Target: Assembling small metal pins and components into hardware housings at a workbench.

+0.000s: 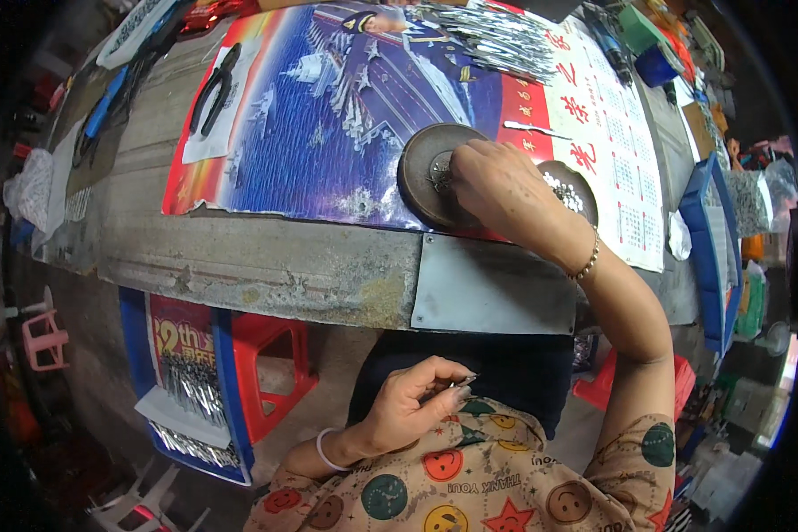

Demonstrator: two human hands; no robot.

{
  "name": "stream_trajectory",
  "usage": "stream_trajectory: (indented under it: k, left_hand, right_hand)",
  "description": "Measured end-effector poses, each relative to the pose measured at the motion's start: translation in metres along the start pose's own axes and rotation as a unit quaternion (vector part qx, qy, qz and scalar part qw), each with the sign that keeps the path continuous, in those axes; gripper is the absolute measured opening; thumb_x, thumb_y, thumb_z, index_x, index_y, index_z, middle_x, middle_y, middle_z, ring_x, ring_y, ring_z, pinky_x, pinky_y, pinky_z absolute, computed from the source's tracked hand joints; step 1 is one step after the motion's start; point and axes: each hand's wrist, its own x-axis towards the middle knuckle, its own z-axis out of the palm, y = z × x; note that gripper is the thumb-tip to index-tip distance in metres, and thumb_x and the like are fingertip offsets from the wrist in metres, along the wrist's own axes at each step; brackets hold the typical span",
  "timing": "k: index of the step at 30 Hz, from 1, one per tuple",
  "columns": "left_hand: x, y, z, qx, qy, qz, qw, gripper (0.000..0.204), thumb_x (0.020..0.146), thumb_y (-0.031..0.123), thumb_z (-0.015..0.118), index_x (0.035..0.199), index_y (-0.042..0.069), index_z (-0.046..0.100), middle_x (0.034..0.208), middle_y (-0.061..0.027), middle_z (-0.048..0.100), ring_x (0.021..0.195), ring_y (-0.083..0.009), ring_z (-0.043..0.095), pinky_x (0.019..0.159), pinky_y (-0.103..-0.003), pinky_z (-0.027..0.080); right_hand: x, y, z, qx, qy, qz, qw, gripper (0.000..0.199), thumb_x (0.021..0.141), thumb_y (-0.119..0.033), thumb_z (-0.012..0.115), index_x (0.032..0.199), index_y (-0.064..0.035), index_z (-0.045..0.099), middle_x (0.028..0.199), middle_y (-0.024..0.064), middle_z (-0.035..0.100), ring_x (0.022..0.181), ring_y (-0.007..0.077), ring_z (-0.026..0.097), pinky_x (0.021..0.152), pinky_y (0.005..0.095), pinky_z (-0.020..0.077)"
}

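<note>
At the left, slender metal pieces (193, 390) are held in a blue crate (242, 399) below the bench (284, 266). Black-handled pliers (229, 64) are laid on the poster (275, 173). Near the lap, a small metal piece (465, 381) is pinched between thumb and forefinger of the left hand (414, 403). A round brown dish (414, 191) of tiny metal bits (440, 171) is reached into by the right hand (505, 186); its fingertips are hidden, so whether anything is gripped cannot be told. Beside it, white pieces (562, 190) are contained in a second dish (589, 191).
</note>
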Motion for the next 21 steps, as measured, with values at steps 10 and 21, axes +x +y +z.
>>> stream_trajectory:
  k: [10, 21]
  left_hand:
    - [0.004, 0.005, 0.004, 0.004, 0.034, 0.009, 0.999, 0.020, 0.091, 0.002, 0.053, 0.110, -0.003, 0.054, 0.088, -0.0012, 0.058, 0.078, -0.0033, 0.053, 0.068, -0.018, 0.044]
    - [0.005, 0.006, 0.016, -0.026, 0.056, 0.001, 0.998, 0.021, 0.090, -0.002, 0.052, 0.111, -0.003, 0.054, 0.093, -0.0050, 0.061, 0.072, -0.0050, 0.054, 0.063, -0.018, 0.045]
  right_hand:
    - [-0.003, -0.006, -0.024, 0.135, -0.002, 0.110, 0.985, 0.021, 0.089, -0.016, 0.053, 0.087, 0.0052, 0.050, 0.084, 0.0260, 0.060, 0.083, 0.0422, 0.058, 0.070, 0.0457, 0.0454]
    - [-0.015, 0.003, -0.019, 0.239, 0.114, 0.025, 0.964, 0.019, 0.094, -0.015, 0.048, 0.088, 0.0010, 0.039, 0.072, 0.0235, 0.045, 0.069, 0.0437, 0.046, 0.060, 0.0453, 0.0365]
